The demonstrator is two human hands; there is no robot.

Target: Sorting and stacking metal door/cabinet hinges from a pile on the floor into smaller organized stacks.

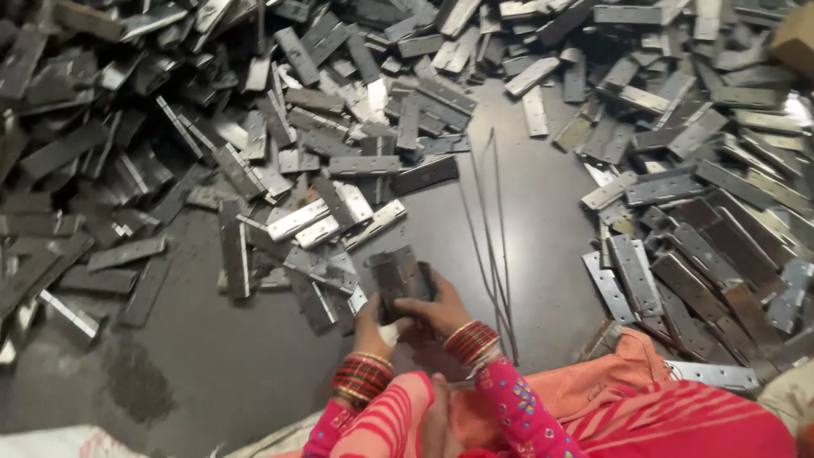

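Your left hand (370, 320) and right hand (438, 311) both close their fingers around one grey folded metal hinge (400, 278), just beside the thin steel rods (492, 246).

Dull grey and silver metal hinge plates (339, 220) heaped on a dark grey floor (220, 365); red and gold bangles (471, 342); pink sleeves (517, 407) with small multicoloured dots; orange cloth (627, 373).

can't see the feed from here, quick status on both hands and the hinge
Left hand and right hand both grip one grey metal hinge, held above the floor. Hinge piles ring the hands. Thin wire rods lie just right.
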